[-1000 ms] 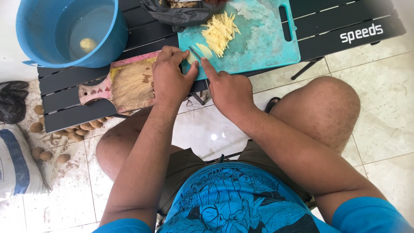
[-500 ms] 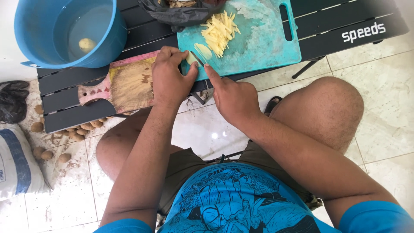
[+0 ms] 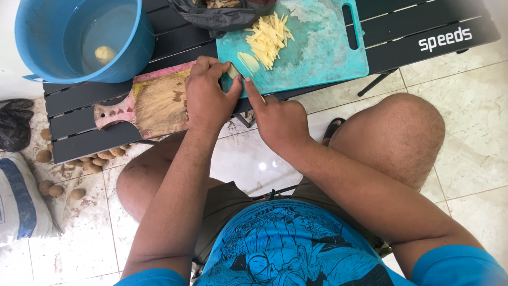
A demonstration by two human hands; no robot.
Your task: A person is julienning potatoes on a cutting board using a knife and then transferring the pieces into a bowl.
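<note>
A pale potato piece [image 3: 233, 70] is pinned under the curled fingers of the left hand [image 3: 207, 95] at the near corner of a teal cutting board [image 3: 328, 47], which is laid on a dark slatted worktop [image 3: 79, 124]. The right hand [image 3: 278, 119] is set just beside the left, closed around a knife handle that is almost wholly hidden in the fist, with the forefinger stretched forward along the blade's back towards the potato piece; little of the blade itself can be made out. Just beyond the fingers of both hands, a thin slice [image 3: 248, 62] is seen lying flat on the board, and farther on a heap of cut potato sticks [image 3: 269, 37] is gathered. Beyond that heap, the edge of a black plastic bag [image 3: 222, 16] is draped over the board's far side. To the outer side of the left hand, a worn wooden board [image 3: 153, 100] stained pink is placed, touching the wrist. Well beyond it, a blue bucket [image 3: 32, 47] of water is stood, with one peeled potato [image 3: 105, 53] inside. On the tiled floor [image 3: 476, 153] below the worktop, unpeeled potatoes [image 3: 98, 159] are scattered near a white sack [image 3: 21, 201].
</note>
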